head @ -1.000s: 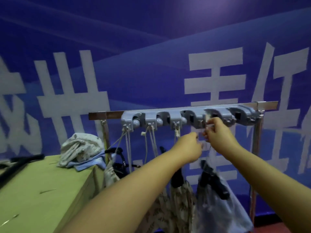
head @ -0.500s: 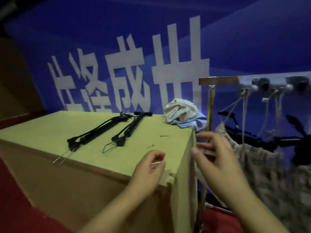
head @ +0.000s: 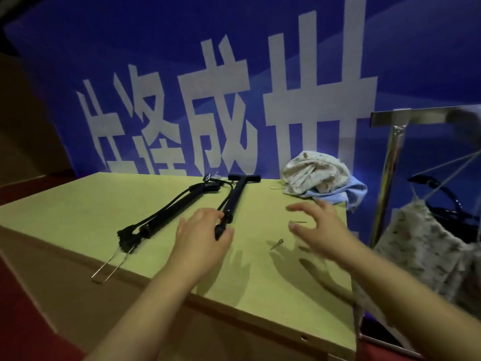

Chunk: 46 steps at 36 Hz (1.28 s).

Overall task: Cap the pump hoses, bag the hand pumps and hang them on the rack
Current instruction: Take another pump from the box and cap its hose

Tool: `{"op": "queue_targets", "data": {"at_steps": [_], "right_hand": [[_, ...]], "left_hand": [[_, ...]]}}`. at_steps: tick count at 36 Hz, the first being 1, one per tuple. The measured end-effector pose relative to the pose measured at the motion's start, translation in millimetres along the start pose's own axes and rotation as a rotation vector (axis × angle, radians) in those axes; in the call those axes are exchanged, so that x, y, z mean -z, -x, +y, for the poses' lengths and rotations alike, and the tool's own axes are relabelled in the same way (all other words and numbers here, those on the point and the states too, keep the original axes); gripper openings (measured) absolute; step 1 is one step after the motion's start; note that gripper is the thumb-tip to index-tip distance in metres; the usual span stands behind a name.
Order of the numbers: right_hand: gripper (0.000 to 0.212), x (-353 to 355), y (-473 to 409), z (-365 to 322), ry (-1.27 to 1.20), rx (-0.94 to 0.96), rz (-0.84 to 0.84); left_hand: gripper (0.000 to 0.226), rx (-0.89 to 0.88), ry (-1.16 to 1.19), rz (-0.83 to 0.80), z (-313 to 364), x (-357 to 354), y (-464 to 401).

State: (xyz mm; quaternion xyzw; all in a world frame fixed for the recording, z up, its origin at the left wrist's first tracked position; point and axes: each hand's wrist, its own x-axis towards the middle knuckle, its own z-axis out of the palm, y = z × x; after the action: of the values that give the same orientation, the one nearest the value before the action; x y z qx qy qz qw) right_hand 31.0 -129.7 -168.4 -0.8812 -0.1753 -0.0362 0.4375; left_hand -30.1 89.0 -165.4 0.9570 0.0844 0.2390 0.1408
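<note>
Black hand pump [head: 233, 201] on yellow-green tabletop [head: 78, 212], lower end gripped by left hand [head: 201, 238]; right hand [head: 316, 227] spread above loose cap [head: 276, 244]; next, likely: capping hose, then bagging.

In front of you stands a yellow-green table [head: 78, 204] with a plain brown side. On it lie two black hand pumps. The left pump [head: 166, 212] lies aslant, its wire foot [head: 109, 264] reaching to the near edge. The right pump [head: 235, 196] lies just beside it, its T-handle toward the far edge. At the far right corner sits a heap of cloth bags [head: 320, 175], a patterned one on top of a pale blue one. Two small metal pieces lie on the bare top near the right side: one [head: 276, 244] nearer you, another [head: 299, 222] just beyond it.
</note>
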Motion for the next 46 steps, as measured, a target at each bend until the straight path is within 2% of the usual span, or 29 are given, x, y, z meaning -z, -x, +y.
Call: {"op": "queue_targets", "data": {"at_steps": [3,6,8,11,14,18,22,28,30,33,42,46], "right_hand": [[0.033,13.9,-53.6,19.4,-0.046,-0.190,-0.027],[0.029,13.1,-76.1,31.5,-0.213,-0.274,0.001],[0.022,2.1,-80.7,36.1,-0.129,-0.185,0.022],[0.024,-13.6,-74.5,35.1,0.214,0.020,-0.045],[0.034,-23.0,-65.1,32.0,0.431,0.206,-0.120],[0.034,-41.0,-53.0,29.3,0.510,0.389,-0.243],[0.024,-53.3,-48.1,34.1,0.487,0.408,-0.181],[0.019,-60.3,-42.2,35.1,0.517,0.274,-0.162],[0.016,-58.9,-38.8,31.2,0.452,0.185,-0.152],[0.018,-48.2,-30.7,24.1,0.223,0.026,-0.120],[0.016,-28.7,-0.4,13.4,-0.343,-0.197,-0.136],[0.021,-30.4,1.7,18.7,-0.332,-0.207,-0.075]], "left_hand": [[0.049,0.020,-0.180,-0.023,-5.0,-27.6,-11.7],[0.048,0.162,-0.153,-0.100,-18.9,-37.0,-40.6],[0.051,0.236,-0.147,-0.223,-28.1,-39.3,-58.7],[0.058,0.251,-0.245,-0.357,-40.8,-48.3,-74.3],[0.065,0.234,-0.274,-0.339,-51.6,-55.9,-76.4],[0.076,0.163,-0.242,-0.316,-62.8,-57.6,-72.1],[0.064,0.139,-0.175,-0.262,-60.0,-57.1,-67.8],[0.042,0.158,0.158,-0.315,-48.0,-48.4,-57.0],[0.040,0.128,0.221,-0.295,-44.8,-46.4,-51.7],[0.037,0.107,0.258,-0.227,-40.8,-46.5,-43.3],[0.044,0.064,0.212,-0.061,-37.7,-42.1,-27.8],[0.043,0.003,0.186,0.039,-34.9,-30.9,-30.3]]}}
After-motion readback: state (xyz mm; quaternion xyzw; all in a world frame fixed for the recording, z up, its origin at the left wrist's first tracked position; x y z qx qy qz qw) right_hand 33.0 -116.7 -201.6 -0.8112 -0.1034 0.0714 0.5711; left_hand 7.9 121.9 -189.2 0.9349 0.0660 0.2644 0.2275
